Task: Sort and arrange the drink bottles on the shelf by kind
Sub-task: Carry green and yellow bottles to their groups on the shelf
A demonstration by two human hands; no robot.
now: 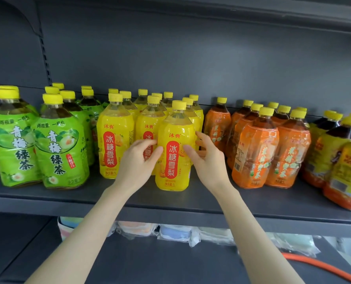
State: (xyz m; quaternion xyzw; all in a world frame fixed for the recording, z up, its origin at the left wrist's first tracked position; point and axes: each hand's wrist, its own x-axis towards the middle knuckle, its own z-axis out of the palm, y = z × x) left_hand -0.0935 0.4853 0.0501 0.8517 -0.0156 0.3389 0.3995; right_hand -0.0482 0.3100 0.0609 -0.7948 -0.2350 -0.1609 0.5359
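Nearest, wrapped packets (170, 232) and an orange hose (318, 265) lie below the shelf (47, 203). A front yellow bottle (173, 173) stands ahead of its row, towards the shelf's front. The right hand (208, 160) clasps it, thumb on the label, fingers round its right side. The left hand (137, 162) curls at its left flank; whether it grips, I cannot tell. An uneven push on that slick wrap could tip the bottle forward off the shelf or into the yellow row (114, 140) behind. Its label reads 沐典 冰糖雪梨, 1L. The green bottles (60, 152) to the left read 青梅绿茶. The print on the orange bottles (254, 152) to the right is too blurred to read.
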